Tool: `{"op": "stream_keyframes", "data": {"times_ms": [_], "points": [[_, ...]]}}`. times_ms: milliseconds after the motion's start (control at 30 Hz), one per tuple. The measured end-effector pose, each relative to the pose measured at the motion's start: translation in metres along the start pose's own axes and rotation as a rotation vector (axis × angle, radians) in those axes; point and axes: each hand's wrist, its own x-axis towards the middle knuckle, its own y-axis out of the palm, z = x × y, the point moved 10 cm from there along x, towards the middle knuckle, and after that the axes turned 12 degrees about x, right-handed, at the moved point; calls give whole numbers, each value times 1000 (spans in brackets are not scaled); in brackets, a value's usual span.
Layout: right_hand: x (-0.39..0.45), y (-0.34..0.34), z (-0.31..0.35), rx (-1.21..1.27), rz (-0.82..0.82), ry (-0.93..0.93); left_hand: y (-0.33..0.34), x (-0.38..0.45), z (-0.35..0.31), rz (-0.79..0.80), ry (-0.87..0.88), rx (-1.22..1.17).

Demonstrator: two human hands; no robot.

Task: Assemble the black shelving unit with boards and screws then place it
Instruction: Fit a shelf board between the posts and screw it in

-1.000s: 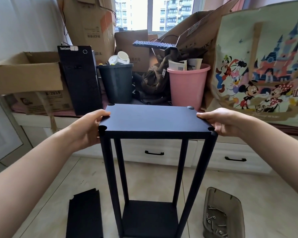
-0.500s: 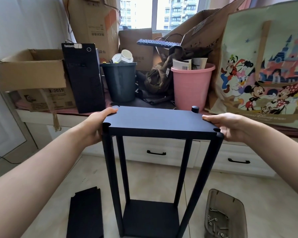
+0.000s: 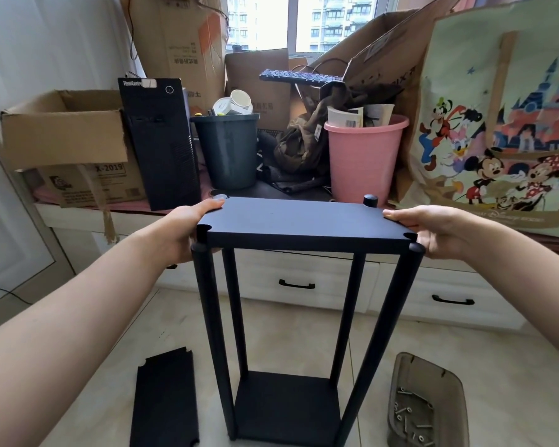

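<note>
The shelf (image 3: 304, 285) stands on the floor (image 3: 304, 330) in front of me, with four tall black poles going up from its bottom board. I have both hands on the top board (image 3: 299, 222). My left hand (image 3: 188, 230) has its grip wrapped round the left edge, thumb on top. My right hand (image 3: 433, 232) has its grip clamped on the right edge the same way.

A second ago the board sat flat and even on the pole tops. Now it is tipped. The far right pole (image 3: 370, 201) pokes up through its corner notch, and the near edge of the board sits above the two near pole tops. So I think the board is not locked on. I am wiggling it to find its right place, or lifting it off again.

A spare board (image 3: 165, 404) lies on the floor by the shelf's left foot. A tray (image 3: 459, 411) with screws (image 3: 410, 417) in it sits by the right foot. I think the screws are needed next, since the top is loose.
</note>
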Motion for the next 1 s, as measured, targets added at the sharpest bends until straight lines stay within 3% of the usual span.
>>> {"op": "stream_keyframes", "data": {"times_ms": [600,800,1000], "points": [[8,-6,-5,20,2,45,3,9,-2,20,40,68],[11,-10,-12,11,1,46,15,13,19,131,-2,41],[14,-12,-21,-31,9,18,8,25,35,83,9,52]]}}
